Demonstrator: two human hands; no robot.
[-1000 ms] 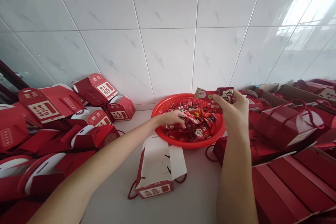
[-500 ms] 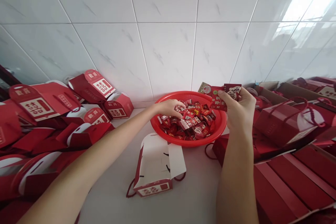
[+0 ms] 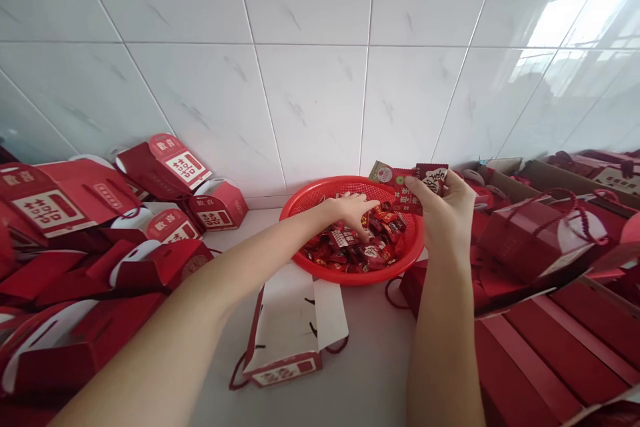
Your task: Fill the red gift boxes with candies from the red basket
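Note:
A red plastic basket stands against the wall, with many small wrapped candies in it. Over these candies my left hand reaches with its fingers spread; nothing shows in its grasp. Above the basket's right side my right hand is closed, pinching several wrapped candy packets between thumb and fingers. One is dark red with pale lettering, another has a greenish-gold end. In front of the basket lies an open gift box, white inside and red outside, with cord handles; no contents are visible in it.
Folded red gift boxes are piled along the left. More red boxes with cord handles and long red cartons crowd the right. A white tiled wall rises behind the white tabletop.
My left hand has moved right across the candies, toward the basket's middle, and its fingers have spread. My right hand keeps hold of the packets. The whole view has shifted slightly.

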